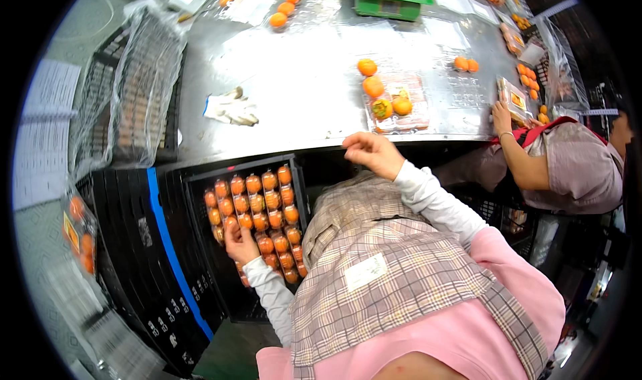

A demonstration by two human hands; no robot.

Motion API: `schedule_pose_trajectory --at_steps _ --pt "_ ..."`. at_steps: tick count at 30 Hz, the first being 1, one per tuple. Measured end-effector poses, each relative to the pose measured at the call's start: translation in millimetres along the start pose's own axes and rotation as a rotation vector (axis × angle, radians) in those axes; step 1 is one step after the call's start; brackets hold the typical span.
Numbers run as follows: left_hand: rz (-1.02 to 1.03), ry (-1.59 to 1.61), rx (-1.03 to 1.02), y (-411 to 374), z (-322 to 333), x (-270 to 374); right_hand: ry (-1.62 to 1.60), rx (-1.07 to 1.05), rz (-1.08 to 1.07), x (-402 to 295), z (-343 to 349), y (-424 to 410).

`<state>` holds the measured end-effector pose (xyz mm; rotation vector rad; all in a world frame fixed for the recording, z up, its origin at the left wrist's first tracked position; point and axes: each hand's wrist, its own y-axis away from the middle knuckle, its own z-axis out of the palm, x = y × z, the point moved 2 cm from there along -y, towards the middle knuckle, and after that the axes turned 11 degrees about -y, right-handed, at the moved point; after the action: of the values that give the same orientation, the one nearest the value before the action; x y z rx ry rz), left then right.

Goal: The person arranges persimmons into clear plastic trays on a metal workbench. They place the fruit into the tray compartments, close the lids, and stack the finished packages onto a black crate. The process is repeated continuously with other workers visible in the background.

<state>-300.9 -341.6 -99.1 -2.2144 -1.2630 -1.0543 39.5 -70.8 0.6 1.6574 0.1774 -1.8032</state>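
My left hand (241, 242) reaches into a black plastic crate (300, 189) on the left, its fingers at the clear packs of orange persimmons (254, 183) standing in rows there. Whether it grips a pack I cannot tell. My right hand (373, 154) hovers at the table's front edge, fingers loosely bent, with nothing seen in it. Just beyond it on the metal table (301, 89), a clear plastic tray (416, 124) lies with persimmons (373, 86) on and beside it. One persimmon shows a green calyx (382, 109). A white work glove (231, 110) lies farther left.
Stacked black crates (145, 229) with a blue stripe stand left of the open crate. A plastic-lined crate (140, 89) is at the table's left end. A green bin (388, 3) stands at the back. A co-worker (567, 159) on the right holds a fruit pack (514, 99).
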Motion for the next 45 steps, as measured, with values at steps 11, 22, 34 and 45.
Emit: schedule_pose_trajectory --at_steps 11,22,34,45 --pt "0.094 0.413 -0.704 35 178 194 1.034 0.429 -0.209 -25 -151 -13" --pt "0.097 0.254 -0.908 51 272 285 1.112 0.486 -0.062 -32 -139 -16" --pt "0.531 -0.044 -0.658 39 261 342 -0.179 0.329 0.054 -21 -193 -13" --pt "0.463 0.434 -1.085 47 271 400 -0.987 0.071 0.340 -50 -149 -35"
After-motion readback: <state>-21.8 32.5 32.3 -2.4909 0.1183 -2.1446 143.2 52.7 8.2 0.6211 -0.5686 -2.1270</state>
